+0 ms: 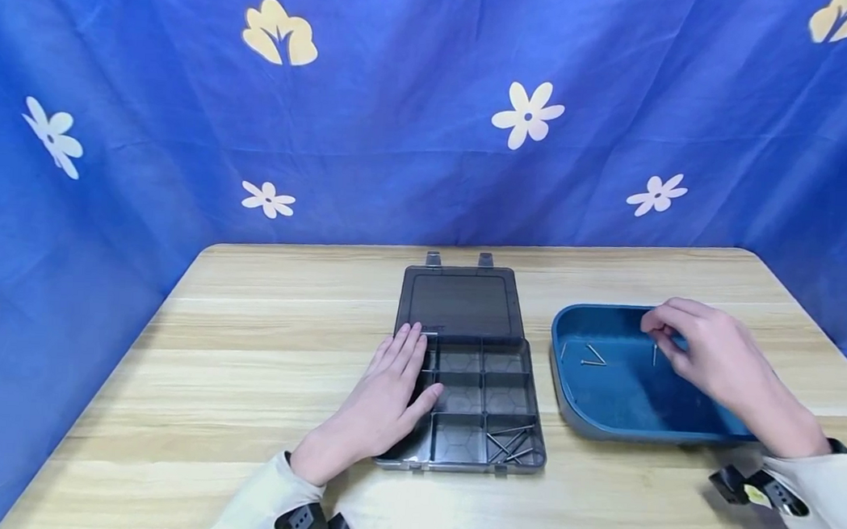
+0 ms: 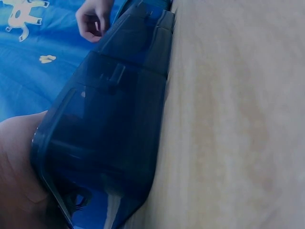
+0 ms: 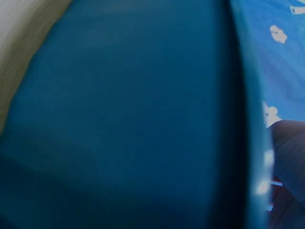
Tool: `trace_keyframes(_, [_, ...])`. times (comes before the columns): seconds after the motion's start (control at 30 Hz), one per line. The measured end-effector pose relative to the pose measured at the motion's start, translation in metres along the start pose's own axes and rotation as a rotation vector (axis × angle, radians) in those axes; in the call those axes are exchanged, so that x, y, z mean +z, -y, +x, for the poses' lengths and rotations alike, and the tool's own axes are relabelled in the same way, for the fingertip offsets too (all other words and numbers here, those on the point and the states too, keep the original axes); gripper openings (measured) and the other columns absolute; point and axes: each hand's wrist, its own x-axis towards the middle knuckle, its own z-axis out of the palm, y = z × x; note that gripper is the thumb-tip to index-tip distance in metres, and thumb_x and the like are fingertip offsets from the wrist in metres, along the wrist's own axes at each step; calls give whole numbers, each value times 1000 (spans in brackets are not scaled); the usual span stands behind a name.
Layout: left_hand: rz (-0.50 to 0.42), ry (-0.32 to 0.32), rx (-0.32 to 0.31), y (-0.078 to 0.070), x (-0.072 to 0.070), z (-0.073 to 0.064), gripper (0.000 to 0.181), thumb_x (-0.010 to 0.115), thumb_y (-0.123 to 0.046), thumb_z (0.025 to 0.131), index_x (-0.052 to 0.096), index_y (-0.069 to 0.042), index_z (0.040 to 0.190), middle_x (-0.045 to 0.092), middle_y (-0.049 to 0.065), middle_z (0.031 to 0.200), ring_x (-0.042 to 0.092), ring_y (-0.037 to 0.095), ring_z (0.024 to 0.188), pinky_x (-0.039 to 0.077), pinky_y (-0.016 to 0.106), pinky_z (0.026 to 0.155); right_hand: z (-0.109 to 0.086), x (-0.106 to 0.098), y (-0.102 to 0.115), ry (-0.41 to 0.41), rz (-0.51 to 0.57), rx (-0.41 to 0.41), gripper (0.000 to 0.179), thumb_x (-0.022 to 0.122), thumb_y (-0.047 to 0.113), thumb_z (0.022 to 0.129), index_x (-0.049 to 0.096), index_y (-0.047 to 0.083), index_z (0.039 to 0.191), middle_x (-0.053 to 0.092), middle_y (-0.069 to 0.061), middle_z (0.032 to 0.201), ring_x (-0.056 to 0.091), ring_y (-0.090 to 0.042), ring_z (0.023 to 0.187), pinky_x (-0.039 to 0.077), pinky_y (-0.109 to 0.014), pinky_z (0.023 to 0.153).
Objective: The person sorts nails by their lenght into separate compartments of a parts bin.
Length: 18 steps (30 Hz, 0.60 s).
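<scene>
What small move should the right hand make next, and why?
Probably carry the fastener the right hand seems to pinch over the blue tray to the near-right compartment of the organizer: similar fasteners lie there, and the left hand rests on the organizer.

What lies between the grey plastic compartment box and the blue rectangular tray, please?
In the head view, only a bare strip of light wood-grain tabletop separates the grey plastic compartment box from the blue rectangular tray.

The left hand (image 1: 389, 400) lies on the left side of an open organizer (image 1: 458, 466), its lid (image 1: 461, 299) toward the worktop's (image 1: 282, 320) far edge, metal fasteners (image 1: 511, 429) in its near-right cell. Nearer the worktop's right edge, the right hand (image 1: 709, 355) bends over a blue tray (image 1: 619, 398), one slim fastener (image 1: 654, 355) at its fingertips (image 1: 651, 321).
</scene>
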Motion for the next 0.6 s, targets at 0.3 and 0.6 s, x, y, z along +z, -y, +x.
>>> trace_keyframes(0.3, [8,-13,9,0,1,0,71,35,-45,102,24,8,148,17,23,157,12,34,147,12,47,120,-12,12,-10,50,7,60,29,77,-8,61,66,13,77,60,6,71,51,-9,62,47,-33,54])
trace_keyframes(0.6, [7,-8,8,1,3,0,71,36,-44,102,24,8,148,16,23,158,12,34,147,12,48,120,-11,30,10,200,126,36,24,80,-2,68,68,16,79,56,13,72,48,-2,65,45,-23,54])
